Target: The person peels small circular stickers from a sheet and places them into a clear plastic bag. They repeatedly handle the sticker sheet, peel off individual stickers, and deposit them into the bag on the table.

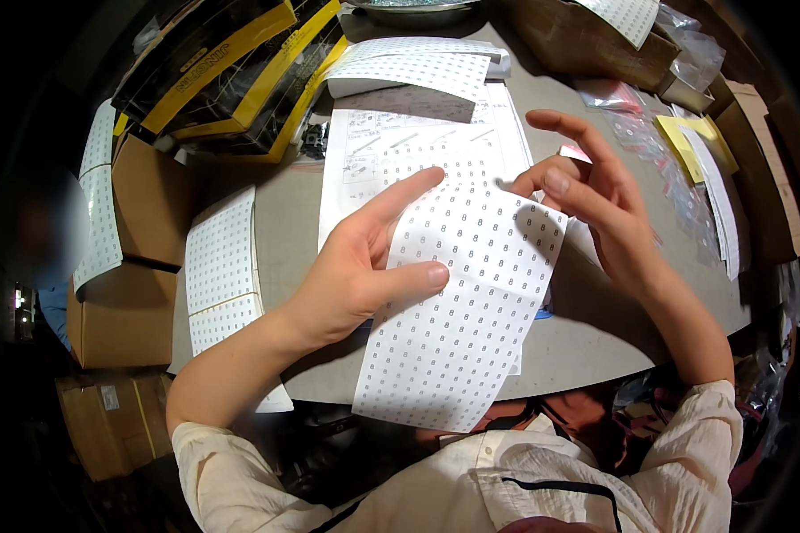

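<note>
In the head view, a white paper sheet printed with rows of small dark figures (453,320) fills the centre of the frame, running down to the lower middle. The person's left hand (356,271) grips its left edge, thumb flat on the printed face and the other fingers behind. The right hand (600,191), right of centre, is half open, forefinger and thumb bent toward the sheet's upper edge and another finger raised; whether the forefinger touches the paper or carries something small cannot be told.

From the right hand, the sheet lies toward the left and lower part of the frame; the left hand is the nearer, being on it. The sheet's long axis slants steeply from upper right to lower left. Its upper end, slightly curved, points toward the flat white paper with printed drawings (342,195); its lower end hangs past the near rim of the grey table (284,222).
</note>
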Tool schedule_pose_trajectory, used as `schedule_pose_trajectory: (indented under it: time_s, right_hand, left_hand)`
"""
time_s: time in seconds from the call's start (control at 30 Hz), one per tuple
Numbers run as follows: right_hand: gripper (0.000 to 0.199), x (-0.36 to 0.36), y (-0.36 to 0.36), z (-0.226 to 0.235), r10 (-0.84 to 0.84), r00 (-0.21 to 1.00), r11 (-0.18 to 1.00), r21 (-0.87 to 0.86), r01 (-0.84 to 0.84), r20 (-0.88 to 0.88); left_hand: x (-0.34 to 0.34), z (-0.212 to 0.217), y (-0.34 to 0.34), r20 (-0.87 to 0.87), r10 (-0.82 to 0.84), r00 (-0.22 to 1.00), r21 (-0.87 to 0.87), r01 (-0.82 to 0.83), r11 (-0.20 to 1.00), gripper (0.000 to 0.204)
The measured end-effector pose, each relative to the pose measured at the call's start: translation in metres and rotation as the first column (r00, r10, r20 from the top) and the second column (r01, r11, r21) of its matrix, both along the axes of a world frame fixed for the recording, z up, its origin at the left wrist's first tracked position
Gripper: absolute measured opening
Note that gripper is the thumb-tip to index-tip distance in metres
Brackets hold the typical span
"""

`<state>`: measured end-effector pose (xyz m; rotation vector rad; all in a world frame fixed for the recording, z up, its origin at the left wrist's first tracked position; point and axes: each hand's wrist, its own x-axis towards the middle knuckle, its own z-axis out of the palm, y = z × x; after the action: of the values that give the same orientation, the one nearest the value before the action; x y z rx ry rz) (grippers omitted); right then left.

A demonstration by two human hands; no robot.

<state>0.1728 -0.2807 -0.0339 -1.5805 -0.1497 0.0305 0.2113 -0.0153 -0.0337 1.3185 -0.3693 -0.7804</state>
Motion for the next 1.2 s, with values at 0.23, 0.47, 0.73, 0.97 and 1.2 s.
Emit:
schedule_pose_trajectory:
  time_s: [0.23,0.47,0.73,0.97,1.2]
  right_hand:
    - [0.066,0.001,-0.001,-0.005,-0.009,1.0,1.0,0.022,0.009,0.025]
    - [0.055,-0.001,-0.001,-0.009,0.1,0.995,0.995,0.019,-0.1,0.008]
    - [0.053,-0.001,-0.002,-0.009,0.117,0.993,0.993,-0.017,-0.117,0.001]
    - [0.049,-0.001,-0.001,-0.011,0.109,0.994,0.993,-0.055,-0.109,0.008]
    - [0.05,-0.002,0.002,-0.013,0.166,0.986,0.981,-0.1,-0.165,0.002]
  left_hand:
    - [0.004,-0.008,0.001,0.024,-0.038,0.999,-0.023,0.039,0.999,0.069]
    - [0.004,-0.005,0.003,-0.058,-0.05,0.997,0.025,0.052,0.998,0.063]
    - [-0.002,-0.004,0.001,-0.111,-0.097,0.989,-0.004,0.097,0.995,0.059]
    - [-0.003,-0.006,0.0,-0.112,-0.079,0.991,-0.007,0.079,0.997,0.057]
    - [-0.003,-0.007,0.001,-0.113,-0.068,0.991,0.006,0.069,0.998,0.055]
